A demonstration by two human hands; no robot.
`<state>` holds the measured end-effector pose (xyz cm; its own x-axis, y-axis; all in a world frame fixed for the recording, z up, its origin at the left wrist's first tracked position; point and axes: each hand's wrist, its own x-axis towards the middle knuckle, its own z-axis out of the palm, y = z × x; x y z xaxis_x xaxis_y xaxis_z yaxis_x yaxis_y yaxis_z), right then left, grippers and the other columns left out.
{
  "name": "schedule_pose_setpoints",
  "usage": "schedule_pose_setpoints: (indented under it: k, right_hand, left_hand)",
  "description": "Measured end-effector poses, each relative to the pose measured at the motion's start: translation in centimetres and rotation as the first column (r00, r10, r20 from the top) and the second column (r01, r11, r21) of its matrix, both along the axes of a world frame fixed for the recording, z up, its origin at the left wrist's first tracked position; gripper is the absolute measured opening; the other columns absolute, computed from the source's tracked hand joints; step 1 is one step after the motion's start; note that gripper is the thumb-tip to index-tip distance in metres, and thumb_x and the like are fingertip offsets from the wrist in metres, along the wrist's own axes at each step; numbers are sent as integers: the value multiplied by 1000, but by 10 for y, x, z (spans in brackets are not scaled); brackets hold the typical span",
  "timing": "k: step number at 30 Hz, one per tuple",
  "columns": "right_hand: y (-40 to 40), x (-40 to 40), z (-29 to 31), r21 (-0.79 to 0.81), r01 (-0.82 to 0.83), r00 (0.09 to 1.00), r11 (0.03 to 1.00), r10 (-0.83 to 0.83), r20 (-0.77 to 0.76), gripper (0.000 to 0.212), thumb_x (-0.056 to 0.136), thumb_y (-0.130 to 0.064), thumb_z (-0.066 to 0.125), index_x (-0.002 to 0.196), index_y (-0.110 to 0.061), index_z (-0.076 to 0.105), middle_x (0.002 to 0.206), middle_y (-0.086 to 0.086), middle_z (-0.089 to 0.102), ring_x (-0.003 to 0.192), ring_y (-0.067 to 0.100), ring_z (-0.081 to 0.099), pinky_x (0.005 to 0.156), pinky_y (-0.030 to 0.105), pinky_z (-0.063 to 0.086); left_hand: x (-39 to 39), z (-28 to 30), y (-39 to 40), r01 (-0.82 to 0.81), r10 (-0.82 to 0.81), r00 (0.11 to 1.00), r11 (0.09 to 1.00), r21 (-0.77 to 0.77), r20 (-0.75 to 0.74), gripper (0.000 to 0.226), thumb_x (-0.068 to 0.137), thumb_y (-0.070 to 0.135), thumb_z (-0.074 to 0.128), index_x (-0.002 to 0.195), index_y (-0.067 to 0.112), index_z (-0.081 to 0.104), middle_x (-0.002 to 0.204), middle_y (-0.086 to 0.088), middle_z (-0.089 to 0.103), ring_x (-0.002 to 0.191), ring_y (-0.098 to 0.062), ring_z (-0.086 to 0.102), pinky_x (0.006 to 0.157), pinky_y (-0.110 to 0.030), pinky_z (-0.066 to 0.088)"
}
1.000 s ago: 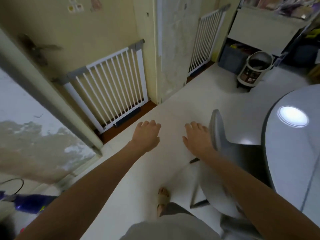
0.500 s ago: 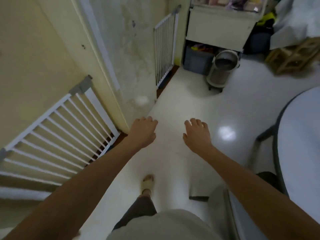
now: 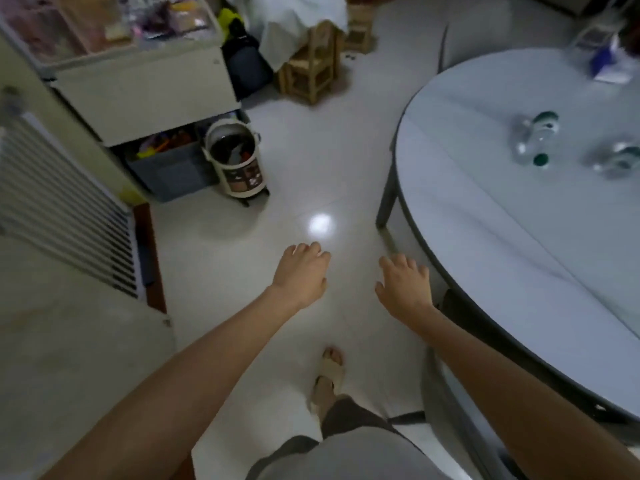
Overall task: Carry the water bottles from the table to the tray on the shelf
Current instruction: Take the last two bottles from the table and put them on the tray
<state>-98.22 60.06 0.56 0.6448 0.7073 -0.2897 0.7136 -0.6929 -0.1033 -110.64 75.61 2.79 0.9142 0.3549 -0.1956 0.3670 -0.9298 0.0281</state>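
Your left hand and right hand are bare, as are both forearms: no sleeves, watch or rings show. You wear a grey top, dark trousers, and a pale open-toed sandal.

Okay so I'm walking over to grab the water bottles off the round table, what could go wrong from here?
Three risks. The two clear plastic water bottles lie on their sides on the smooth round grey table, so they may roll when touched. The glossy white tiled floor could be slippery in sandals. The empty left hand and right hand are far from the bottles, so reaching early may mean overstretching.
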Motion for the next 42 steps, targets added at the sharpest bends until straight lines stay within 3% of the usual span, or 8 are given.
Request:
schedule_pose_setpoints:
  k: [5, 12, 17, 21, 27, 33, 36, 42]
  right_hand:
    - [35, 96, -8, -13, 243, 970, 970, -243, -6, 44, 93, -24, 45, 136, -16, 42, 140, 11, 43, 131, 30, 38, 114, 49, 21]
    - [79, 211, 9, 22, 417, 906, 909, -417, 68, 47, 96, -33, 49, 139, -17, 38, 145, 10, 40, 134, 30, 37, 115, 49, 20]
    - [85, 292, 10, 45, 622, 779, 782, -623, 65, 51, 96, -35, 50, 141, -16, 35, 147, 10, 38, 136, 29, 36, 116, 49, 18]
    - [79, 349, 24, 80, 789, 604, 609, -793, 75, 54, 94, -34, 53, 141, -15, 36, 142, 11, 41, 132, 31, 39, 115, 48, 20]
    - [54, 411, 51, 167, 900, 391, 403, -915, 100, 60, 89, -35, 61, 140, -16, 36, 139, 11, 43, 129, 32, 41, 113, 48, 22]
    - [1, 470, 45, 191, 941, 265, 279, -960, 96, 65, 87, -38, 63, 141, -16, 35, 141, 11, 41, 130, 32, 40, 113, 47, 24]
    - [-28, 508, 33, 178, 953, 237, 243, -970, 57, 68, 86, -38, 64, 142, -16, 33, 142, 11, 40, 130, 33, 39, 113, 47, 23]
    - [-88, 598, -3, 175, 960, 220, 218, -976, 11, 71, 83, -39, 67, 141, -15, 33, 141, 12, 40, 128, 33, 42, 111, 46, 27]
  left_hand:
    - [123, -3, 46, 192, -191, 980, 981, -11, 58, 31, 91, 22, 52, 121, 13, 58, 126, -7, 53, 116, -28, 51, 102, -37, 33]
    - [267, 8, 112, 325, -316, 940, 944, -57, 127, 39, 88, 18, 58, 126, 6, 57, 134, -15, 50, 125, -35, 47, 109, -42, 31]
    - [389, 4, 147, 470, -460, 881, 878, -87, 112, 53, 93, 29, 53, 142, 13, 43, 149, -8, 37, 137, -27, 34, 114, -38, 24]
    - [487, 11, 155, 618, -609, 786, 782, -80, 111, 58, 92, 35, 57, 143, 15, 41, 150, -7, 34, 138, -27, 32, 116, -40, 22]
    - [614, 31, 121, 821, -820, 569, 570, 3, 68, 65, 89, 38, 60, 145, 14, 37, 152, -10, 31, 141, -27, 28, 117, -42, 19]
    - [710, 35, 42, 923, -932, 362, 362, 127, 28, 71, 84, 39, 64, 145, 17, 36, 149, -10, 33, 139, -29, 29, 117, -44, 18]
    - [752, 29, 9, 948, -952, 306, 303, 100, -11, 73, 82, 35, 65, 147, 20, 35, 153, -8, 28, 145, -27, 20, 119, -45, 11]
    - [829, -11, -47, 991, -964, 127, 112, 77, -233, 87, 80, 42, 66, 153, 25, 21, 161, -7, 14, 150, -28, 5, 121, -48, 2]
